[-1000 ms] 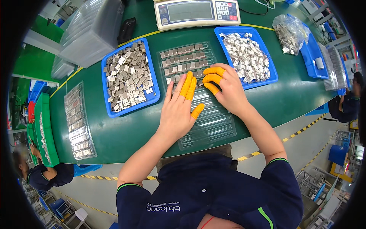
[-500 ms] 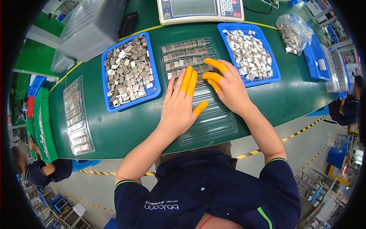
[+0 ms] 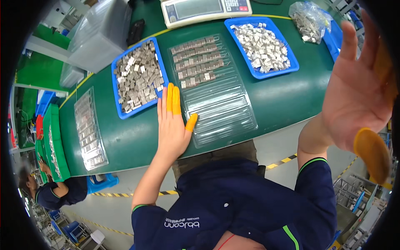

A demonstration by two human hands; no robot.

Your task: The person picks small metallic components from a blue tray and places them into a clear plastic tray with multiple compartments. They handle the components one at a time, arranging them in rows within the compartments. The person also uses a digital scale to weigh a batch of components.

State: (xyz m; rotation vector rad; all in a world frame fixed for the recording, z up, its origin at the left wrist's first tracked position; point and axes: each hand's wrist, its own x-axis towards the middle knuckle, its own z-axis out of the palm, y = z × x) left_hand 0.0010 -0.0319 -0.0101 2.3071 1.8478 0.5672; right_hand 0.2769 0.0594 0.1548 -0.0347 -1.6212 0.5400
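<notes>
A clear plastic tray with long ribbed slots [image 3: 221, 109] lies before me, its far rows filled with small grey metal pieces [image 3: 200, 61]. My left hand [image 3: 171, 132] rests at the tray's left edge, fingers stretched out flat and nothing visible in it. Yellow finger cots cover its thumb and two fingers. Raised close to the camera at the far right, my right hand [image 3: 354, 96] is off the table, palm showing and fingers apart. It also wears yellow cots, and part of it is cut off by the dark rim.
A blue tray of metal pieces [image 3: 161, 62] stands left, another blue tray of shiny parts [image 3: 293, 60] right. A scale [image 3: 196, 10] sits behind. A filled clear tray [image 3: 89, 129] and green bin [image 3: 58, 141] lie left, near a co-worker [image 3: 62, 193]. A bag of parts [image 3: 308, 23] is back right.
My right hand has left the clear tray's rows and risen far to the right toward the camera. My left hand has drawn back left and nearer, off the rows.
</notes>
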